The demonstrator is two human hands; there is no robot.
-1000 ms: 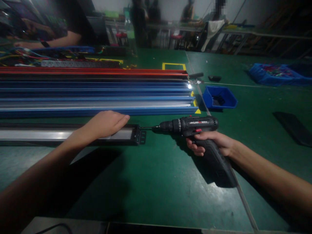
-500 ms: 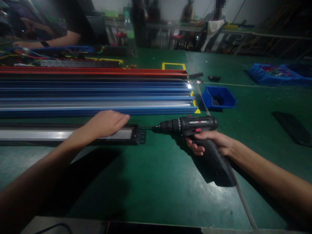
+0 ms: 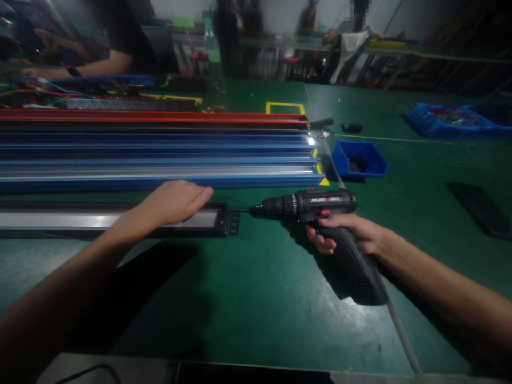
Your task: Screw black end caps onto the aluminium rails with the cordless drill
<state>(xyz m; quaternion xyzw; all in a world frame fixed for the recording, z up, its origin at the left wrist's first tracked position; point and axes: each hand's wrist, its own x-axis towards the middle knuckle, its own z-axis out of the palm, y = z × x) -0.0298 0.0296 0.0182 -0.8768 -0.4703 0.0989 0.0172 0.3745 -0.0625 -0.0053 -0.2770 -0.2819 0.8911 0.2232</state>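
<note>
My right hand (image 3: 348, 234) is wrapped round the grip of a black cordless drill (image 3: 320, 202), a finger by its trigger. The drill lies level, pointing left, and its long bit (image 3: 246, 207) reaches the end cap (image 3: 224, 220) of a long black metal profile (image 3: 88, 220) with a silver inner strip. A small slotted bracket (image 3: 234, 224) juts out from that end. Across the profile near this end lies my left hand (image 3: 174, 202), holding it against the table; its fingertips are hidden on the far side, and the thumb points right.
Blue profiles (image 3: 160, 181) and an orange one (image 3: 160, 116) lie parallel behind. A blue bin (image 3: 360, 160) with dark parts stands right of their ends. A flat black object (image 3: 480, 210) lies at right, blue bags (image 3: 448, 121) farther back. A co-worker's arm (image 3: 104, 65) is at upper left.
Both hands, the profile and the drill stay almost in place, the bit still at the end cap. The lettering on the drill looks slightly different.
</note>
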